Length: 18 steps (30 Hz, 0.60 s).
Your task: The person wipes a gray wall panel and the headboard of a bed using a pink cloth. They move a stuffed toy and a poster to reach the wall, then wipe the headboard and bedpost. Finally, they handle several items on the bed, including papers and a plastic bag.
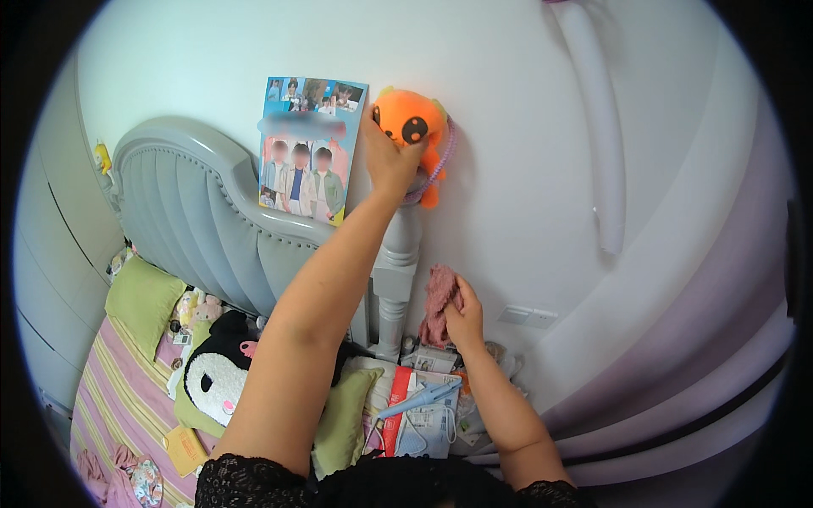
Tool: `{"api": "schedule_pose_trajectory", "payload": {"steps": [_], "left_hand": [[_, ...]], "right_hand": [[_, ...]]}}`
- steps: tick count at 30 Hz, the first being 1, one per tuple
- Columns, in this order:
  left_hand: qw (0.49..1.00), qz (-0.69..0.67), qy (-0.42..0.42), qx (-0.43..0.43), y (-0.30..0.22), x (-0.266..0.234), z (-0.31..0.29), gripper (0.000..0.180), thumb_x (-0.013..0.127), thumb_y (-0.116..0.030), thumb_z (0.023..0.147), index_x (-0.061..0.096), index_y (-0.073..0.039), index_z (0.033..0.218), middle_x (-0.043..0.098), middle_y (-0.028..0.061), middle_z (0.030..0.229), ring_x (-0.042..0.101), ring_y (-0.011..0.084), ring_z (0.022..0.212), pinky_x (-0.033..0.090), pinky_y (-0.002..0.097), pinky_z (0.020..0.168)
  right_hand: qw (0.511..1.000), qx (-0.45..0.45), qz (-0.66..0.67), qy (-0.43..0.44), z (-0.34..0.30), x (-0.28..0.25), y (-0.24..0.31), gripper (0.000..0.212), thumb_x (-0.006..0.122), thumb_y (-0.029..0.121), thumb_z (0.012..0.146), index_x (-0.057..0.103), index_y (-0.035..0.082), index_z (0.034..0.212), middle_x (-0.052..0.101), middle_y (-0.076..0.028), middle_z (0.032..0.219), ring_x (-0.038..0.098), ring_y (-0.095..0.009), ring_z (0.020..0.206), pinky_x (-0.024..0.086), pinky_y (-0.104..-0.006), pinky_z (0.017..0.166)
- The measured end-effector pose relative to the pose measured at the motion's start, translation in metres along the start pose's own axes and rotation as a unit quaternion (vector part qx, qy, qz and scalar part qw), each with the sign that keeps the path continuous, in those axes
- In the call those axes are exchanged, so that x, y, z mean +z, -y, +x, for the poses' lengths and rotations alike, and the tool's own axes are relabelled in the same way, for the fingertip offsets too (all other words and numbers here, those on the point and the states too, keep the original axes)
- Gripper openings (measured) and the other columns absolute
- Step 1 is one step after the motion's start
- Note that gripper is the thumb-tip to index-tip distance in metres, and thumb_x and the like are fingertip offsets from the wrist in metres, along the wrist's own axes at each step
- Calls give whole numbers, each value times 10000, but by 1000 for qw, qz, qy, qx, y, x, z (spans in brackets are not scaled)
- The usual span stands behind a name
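Observation:
My left hand is raised to the top of the grey bedpost, its fingers closed round an orange plush toy with big dark eyes. A beaded lilac loop hangs beside the toy at the post top. Lower and to the right, my right hand grips a crumpled dusty-pink cloth, which hangs just right of the post. Left of my left hand, a poster with pictures of people leans on the wall above the headboard.
The padded grey headboard curves away to the left. On the striped bed lie green pillows, a black-and-white plush and a yellow notebook. A blue corded styling tool rests below my hands. Lilac curtains hang at right, near a wall socket.

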State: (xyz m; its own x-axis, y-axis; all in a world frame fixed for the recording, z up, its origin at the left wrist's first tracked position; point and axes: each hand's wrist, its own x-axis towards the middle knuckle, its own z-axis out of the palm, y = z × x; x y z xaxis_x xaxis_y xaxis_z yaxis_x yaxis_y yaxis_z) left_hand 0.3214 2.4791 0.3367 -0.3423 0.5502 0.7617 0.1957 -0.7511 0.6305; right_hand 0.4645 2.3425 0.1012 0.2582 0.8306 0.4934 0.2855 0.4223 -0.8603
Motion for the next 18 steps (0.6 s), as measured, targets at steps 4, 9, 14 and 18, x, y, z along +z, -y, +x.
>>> {"api": "schedule_pose_trajectory", "payload": {"steps": [4, 9, 14, 18], "left_hand": [[992, -45, -70, 91, -16, -8, 45, 864, 826, -155, 615, 336, 27, 1303, 463, 201, 1231, 507, 335, 1116, 433, 393, 962], [990, -56, 37, 121, -71, -46, -3, 792, 809, -219, 660, 372, 9, 1279, 512, 181, 1192, 553, 278, 1078, 460, 384, 928], [981, -115, 155, 18, -18, -109, -157, 888, 756, -415, 753, 281, 9, 1372, 448, 174, 1273, 483, 267, 1185, 405, 390, 998], [971, -99, 209, -53, 17, -152, -234, 772, 733, -247, 794, 282, -19, 1376, 439, 134, 1293, 476, 244, 1193, 399, 375, 1005]], "right_hand": [[999, 28, 32, -13, -6, -2, 2, 481, 547, -42, 827, 503, 5, 1304, 573, -143, 1251, 550, -235, 1169, 406, -322, 1010], [983, 54, 166, -51, -19, -39, 35, 474, 525, -58, 867, 459, -11, 1334, 552, -116, 1269, 535, -180, 1166, 406, -309, 1010], [971, 17, 210, -116, -31, -79, 72, 502, 538, -45, 875, 403, -23, 1359, 527, -113, 1291, 510, -186, 1189, 400, -324, 1020], [985, -53, 130, -96, -15, -97, 115, 475, 573, -9, 870, 432, -32, 1323, 536, -108, 1266, 523, -188, 1165, 404, -313, 1012]]}}
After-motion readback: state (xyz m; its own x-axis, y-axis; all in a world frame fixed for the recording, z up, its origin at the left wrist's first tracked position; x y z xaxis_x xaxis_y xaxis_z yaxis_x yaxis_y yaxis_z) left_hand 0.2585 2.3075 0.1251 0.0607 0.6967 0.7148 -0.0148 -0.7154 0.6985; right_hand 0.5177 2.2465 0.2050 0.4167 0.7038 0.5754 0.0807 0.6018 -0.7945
